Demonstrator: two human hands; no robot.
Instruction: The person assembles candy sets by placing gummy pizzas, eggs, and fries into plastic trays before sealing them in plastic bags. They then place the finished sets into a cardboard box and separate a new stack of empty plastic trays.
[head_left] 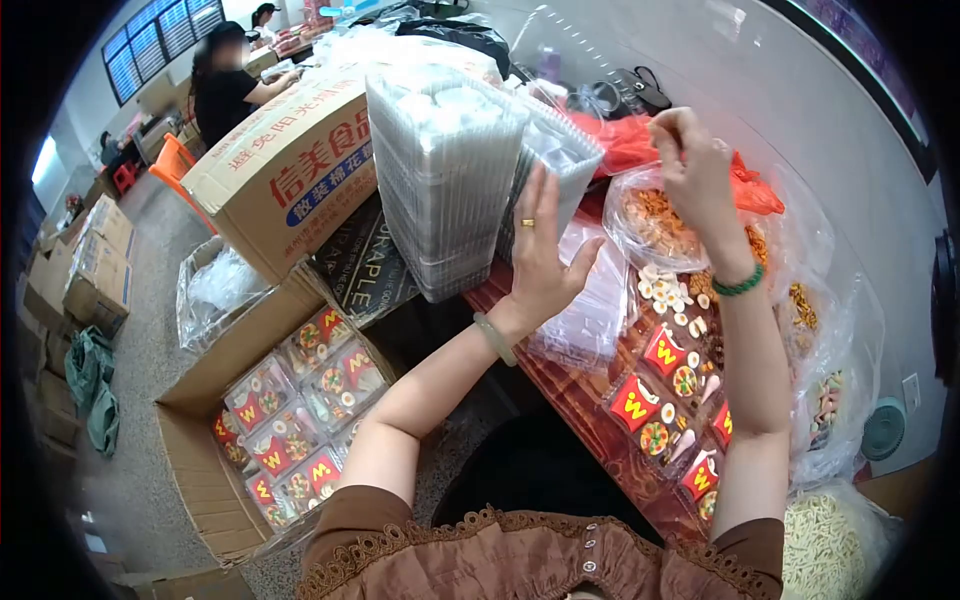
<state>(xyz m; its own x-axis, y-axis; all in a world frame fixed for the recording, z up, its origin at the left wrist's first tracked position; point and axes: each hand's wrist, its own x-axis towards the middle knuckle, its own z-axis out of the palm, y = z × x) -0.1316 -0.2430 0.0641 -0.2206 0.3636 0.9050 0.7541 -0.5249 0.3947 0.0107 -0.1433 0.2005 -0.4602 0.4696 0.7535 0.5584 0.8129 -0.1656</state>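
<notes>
My left hand [545, 245] is spread, its fingertips at the edge of a tall stack of clear plastic trays [450, 180] and a second, smaller stack [565, 150]. My right hand [690, 160] is raised above a clear bag of orange pieces [655, 225], its fingers curled together; whatever they may hold is hidden. Below it lie small egg-like pieces [665, 290]. Flat clear plastic sleeves [590, 300] rest under my left hand. Filled packs with red and yellow pieces [635, 402] lie on the red-brown table [580, 425].
An open carton [190, 470] at lower left holds several filled packs [272, 455]. A large printed box [290, 170] stands behind it. Bags of small pieces [825, 540] sit at the right. A person in black [225, 95] sits in the background.
</notes>
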